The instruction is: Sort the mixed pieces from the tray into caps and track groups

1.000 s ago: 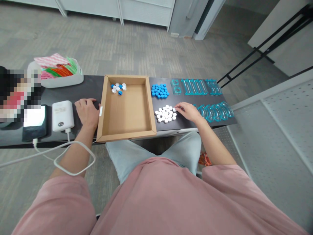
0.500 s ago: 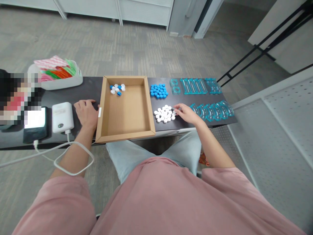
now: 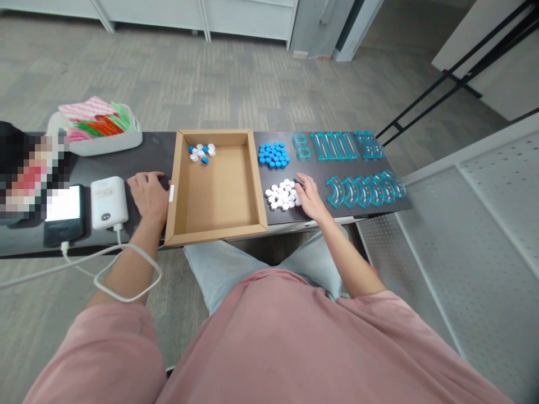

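The right hand (image 3: 309,196) rests against the cluster of white hexagonal tiles (image 3: 282,194), fingers loosely curled, seemingly picking one; whether it grips a tile I cannot tell. The left hand (image 3: 148,193) lies flat and empty beside the shallow brown cardboard tray (image 3: 215,231). Lifting one tile calls for a fine pinch.

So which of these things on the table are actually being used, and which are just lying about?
In use: right hand at the white hexagon pieces; blue hexagon pieces; cardboard tray; left hand beside it.

Lying about: power bank, phone, tub of coloured strips, teal track pieces.
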Demonstrator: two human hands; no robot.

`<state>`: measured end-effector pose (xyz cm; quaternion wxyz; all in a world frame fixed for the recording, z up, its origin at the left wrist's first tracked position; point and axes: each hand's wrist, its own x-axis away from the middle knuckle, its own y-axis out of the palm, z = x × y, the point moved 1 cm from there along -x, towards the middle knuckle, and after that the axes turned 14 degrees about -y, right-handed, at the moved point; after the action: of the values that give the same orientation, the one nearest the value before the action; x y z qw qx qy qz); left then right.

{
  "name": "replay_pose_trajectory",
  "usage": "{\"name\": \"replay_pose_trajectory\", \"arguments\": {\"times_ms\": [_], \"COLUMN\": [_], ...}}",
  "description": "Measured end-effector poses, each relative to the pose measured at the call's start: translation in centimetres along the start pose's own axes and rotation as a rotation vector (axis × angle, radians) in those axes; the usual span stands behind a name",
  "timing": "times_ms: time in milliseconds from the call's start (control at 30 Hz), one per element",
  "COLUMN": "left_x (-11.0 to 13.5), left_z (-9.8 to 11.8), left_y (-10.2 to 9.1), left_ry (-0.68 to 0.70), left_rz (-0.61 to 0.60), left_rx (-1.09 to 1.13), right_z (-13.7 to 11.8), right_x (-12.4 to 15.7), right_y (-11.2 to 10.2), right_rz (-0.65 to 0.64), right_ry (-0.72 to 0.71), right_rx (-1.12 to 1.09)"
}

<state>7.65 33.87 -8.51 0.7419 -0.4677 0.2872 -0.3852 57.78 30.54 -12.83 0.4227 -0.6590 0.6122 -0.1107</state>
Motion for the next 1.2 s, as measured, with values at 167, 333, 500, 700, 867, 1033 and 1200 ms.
{"name": "replay_pose_trajectory", "arguments": {"times_ms": [167,333,500,700,867,1033,1200], "left_x": [0.0,0.1,0.2,0.3,0.3,0.2,0.3], "left_z": [0.0,0.4,0.5,0.4,0.3,0.2,0.2], "left_y": [-0.1,-0.4,-0.4,-0.4,-0.1,0.2,0.2], "left_ry": [0.004,-0.008,-0.01,-0.002,0.003,0.002,0.013], "left_rz": [0.0,-0.023,-0.025,-0.029,0.022,0.027,0.027], "left_rx": [-0.017,-0.052,-0.047,-0.002,0.004,-0.009,0.002], "right_z": [-1.1,-2.0,-2.5,-5.0,-10.3,-14.5,-15.1], "right_x": [-1.4,-1.8,-1.8,-3.6,-8.9,-18.2,-24.7], "right_y": [1.8,2.1,1.8,0.8,3.9,12.0,18.5], "right_rz": [-0.054,-0.096,-0.053,0.045,-0.205,-0.371,-0.474], "right_ry": [-0.005,-0.008,0.006,-0.043,-0.31,-0.39,-0.203], "right_rx": [-0.078,-0.127,-0.15,-0.086,-0.147,-0.096,0.078]}}
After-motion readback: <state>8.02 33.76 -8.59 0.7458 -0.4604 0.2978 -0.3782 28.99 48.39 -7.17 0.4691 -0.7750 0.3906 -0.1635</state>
